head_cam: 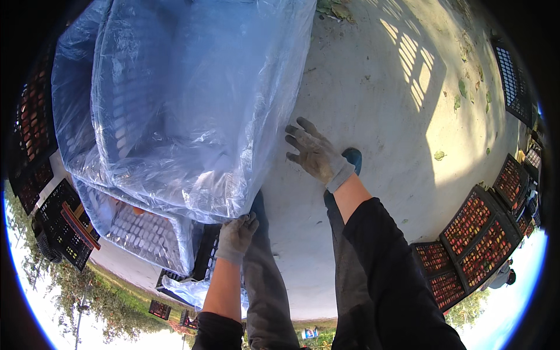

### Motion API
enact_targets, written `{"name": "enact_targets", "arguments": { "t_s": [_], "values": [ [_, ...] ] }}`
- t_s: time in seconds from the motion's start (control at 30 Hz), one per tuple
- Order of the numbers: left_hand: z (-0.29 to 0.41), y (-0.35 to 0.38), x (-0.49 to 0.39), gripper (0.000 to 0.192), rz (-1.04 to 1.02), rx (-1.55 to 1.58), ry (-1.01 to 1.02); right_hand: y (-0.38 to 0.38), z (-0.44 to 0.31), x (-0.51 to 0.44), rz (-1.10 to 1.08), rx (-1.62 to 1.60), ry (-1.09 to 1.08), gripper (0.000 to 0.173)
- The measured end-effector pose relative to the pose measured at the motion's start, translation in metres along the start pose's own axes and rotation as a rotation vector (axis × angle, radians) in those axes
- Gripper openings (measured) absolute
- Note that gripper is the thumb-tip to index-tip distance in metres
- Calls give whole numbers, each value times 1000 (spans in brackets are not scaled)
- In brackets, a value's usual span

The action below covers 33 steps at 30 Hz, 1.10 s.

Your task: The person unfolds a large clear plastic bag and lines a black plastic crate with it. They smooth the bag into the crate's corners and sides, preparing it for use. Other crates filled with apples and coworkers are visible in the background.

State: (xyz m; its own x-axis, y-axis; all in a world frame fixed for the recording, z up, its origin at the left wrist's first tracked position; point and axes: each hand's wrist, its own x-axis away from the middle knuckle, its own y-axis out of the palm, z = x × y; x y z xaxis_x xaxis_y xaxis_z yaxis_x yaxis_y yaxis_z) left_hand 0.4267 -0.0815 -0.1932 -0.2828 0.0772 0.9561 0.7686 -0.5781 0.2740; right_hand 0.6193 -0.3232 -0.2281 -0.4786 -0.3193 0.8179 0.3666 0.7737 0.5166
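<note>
A large crate lined with clear plastic film fills the upper left, the film folded over its rim. My left hand, in a pale, soiled work glove, pinches the film at the crate's near corner. My right hand, in a matching glove with dark fingertips, hangs over the concrete floor just right of the crate, fingers spread and holding nothing. Below the lined crate stands another plastic-covered crate with slotted walls; a bit of something orange shows through its film.
Slotted crates full of reddish produce are stacked at the right, with a person beyond them. Darker crates stand at the far left. Loose plastic film lies on a low crate near my legs. Fallen leaves dot the concrete floor.
</note>
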Motion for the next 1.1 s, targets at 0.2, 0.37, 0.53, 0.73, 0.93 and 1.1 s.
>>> {"name": "enact_targets", "arguments": {
  "t_s": [0.2,0.37,0.53,0.73,0.93,1.1],
  "values": [
    [-4,-7,-16,20,168,-9,11,-6,5,-13,14,74,34,36],
    [-4,-11,-42,25,280,-37,12,-18,6,-31,321,222,-27,23],
    [-6,11,-75,35,335,-183,119,-31,3,-66,388,466,-3,25],
    [-18,21,-92,36,206,191,166,8,-61,-7,502,1131,-393,24],
    [-38,16,-55,39,97,524,152,156,-92,41,-121,1561,-818,23],
    [-37,41,-73,40,66,1083,77,222,-33,-65,-692,2449,-770,33]
  ]
}}
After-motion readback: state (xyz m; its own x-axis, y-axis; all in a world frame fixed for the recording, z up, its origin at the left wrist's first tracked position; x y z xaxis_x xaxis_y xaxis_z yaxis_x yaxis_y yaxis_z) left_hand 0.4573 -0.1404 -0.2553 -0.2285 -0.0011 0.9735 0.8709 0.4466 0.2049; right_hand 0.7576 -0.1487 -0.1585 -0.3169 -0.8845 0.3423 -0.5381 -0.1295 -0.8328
